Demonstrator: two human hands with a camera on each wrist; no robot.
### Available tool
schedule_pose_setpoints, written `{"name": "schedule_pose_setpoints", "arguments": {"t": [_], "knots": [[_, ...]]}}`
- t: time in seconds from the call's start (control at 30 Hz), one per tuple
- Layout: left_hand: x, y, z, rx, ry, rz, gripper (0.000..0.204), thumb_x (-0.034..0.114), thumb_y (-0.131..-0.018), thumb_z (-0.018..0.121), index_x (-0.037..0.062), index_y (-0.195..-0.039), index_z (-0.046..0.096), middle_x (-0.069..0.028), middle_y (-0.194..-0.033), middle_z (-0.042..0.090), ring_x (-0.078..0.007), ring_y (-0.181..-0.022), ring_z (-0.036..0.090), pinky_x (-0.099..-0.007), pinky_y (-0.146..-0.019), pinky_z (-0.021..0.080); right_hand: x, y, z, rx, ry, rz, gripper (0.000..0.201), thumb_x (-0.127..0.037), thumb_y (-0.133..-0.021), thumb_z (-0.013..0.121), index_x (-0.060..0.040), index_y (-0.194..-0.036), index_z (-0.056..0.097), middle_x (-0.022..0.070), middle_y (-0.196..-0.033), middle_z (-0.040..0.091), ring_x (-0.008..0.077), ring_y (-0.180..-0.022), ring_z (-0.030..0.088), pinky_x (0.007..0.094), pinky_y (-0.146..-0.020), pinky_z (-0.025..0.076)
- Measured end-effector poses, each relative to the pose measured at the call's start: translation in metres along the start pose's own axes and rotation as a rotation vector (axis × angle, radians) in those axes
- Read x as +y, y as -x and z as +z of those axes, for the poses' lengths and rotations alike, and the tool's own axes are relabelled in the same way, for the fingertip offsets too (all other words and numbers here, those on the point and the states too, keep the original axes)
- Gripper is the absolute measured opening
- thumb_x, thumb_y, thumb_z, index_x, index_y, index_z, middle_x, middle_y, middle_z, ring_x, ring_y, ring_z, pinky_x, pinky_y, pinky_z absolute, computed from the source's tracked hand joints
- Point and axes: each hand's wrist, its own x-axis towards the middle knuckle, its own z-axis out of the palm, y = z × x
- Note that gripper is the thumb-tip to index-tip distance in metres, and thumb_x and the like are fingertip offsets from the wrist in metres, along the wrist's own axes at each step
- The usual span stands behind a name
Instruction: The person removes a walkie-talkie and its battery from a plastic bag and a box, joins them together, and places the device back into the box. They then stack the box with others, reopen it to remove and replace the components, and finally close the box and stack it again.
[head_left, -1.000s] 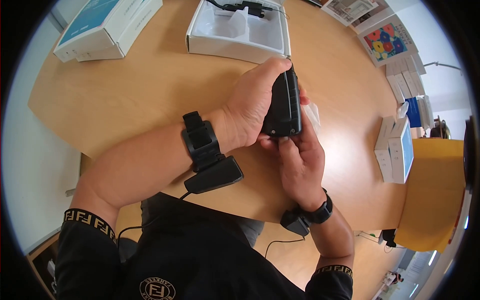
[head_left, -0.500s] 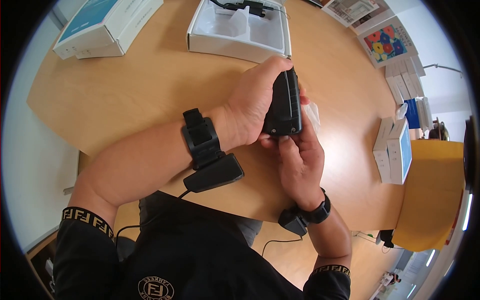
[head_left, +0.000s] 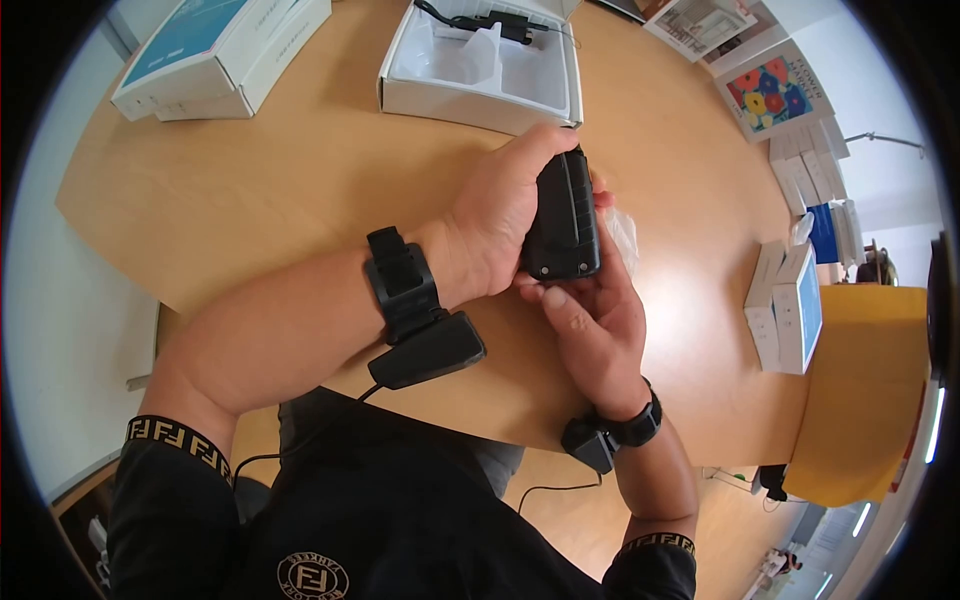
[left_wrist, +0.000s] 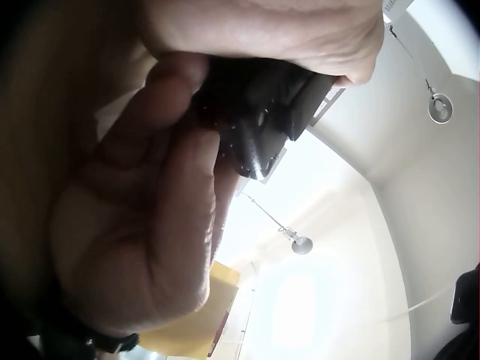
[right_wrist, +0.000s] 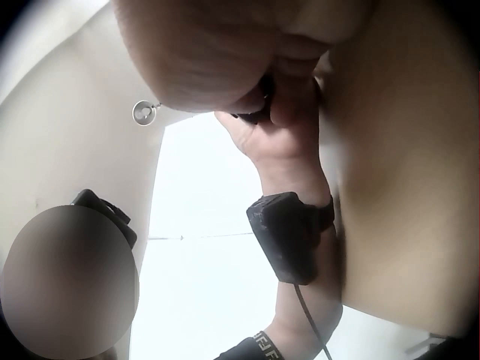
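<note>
A black handheld device [head_left: 563,215] with a ridged side and two small screws at its near end is held between both hands above the table. My left hand [head_left: 495,210] grips it from the left, thumb stretched along it toward the far end. From below and the right, my right hand [head_left: 600,340] holds it, fingers behind its right side and thumb just off the near end. The left wrist view shows the dark, glossy end of the device [left_wrist: 251,142] beside the right thumb [left_wrist: 184,217]. Its other face is hidden from the head view.
Beyond the hands stands an open white box [head_left: 470,100] with a moulded insert and a black cable adapter [head_left: 505,25]. White-and-blue boxes [head_left: 195,85] lie at far left, more [head_left: 785,310] at right. Crumpled clear plastic [head_left: 622,240] lies by the right hand, on the wooden table [head_left: 250,190].
The right thumb has slid off the device's near end, down and to the left. Both hands and the device have dipped slightly toward the body; the left grip stays the same.
</note>
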Motion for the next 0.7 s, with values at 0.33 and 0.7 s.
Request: {"name": "schedule_pose_setpoints", "arguments": {"t": [0.33,0.7], "knots": [[-0.008,0.001,0.003,-0.029,-0.071,0.163,0.027,0.025,-0.097,0.061,0.0038,-0.11,0.05,-0.0122,-0.097,0.064,-0.0241,-0.102,0.066,-0.0391,-0.09,0.057,-0.001,-0.002,-0.005,0.003,-0.089,0.018,0.076,-0.008,-0.097,0.066,0.0043,-0.157,0.019,0.0122,-0.137,0.051,0.0166,-0.111,0.06,0.0326,-0.097,0.052],[-0.002,-0.001,0.002,0.022,-0.045,0.159,0.028,0.031,-0.095,0.063,0.0033,-0.097,0.06,-0.0119,-0.099,0.065,-0.0228,-0.1,0.066,-0.0339,-0.089,0.056,-0.008,-0.013,-0.044,0.359,0.021,0.005,0.058,-0.026,-0.106,0.055,0.0054,-0.15,0.033,0.0196,-0.134,0.059,0.0194,-0.114,0.062,0.0325,-0.096,0.052]]}}
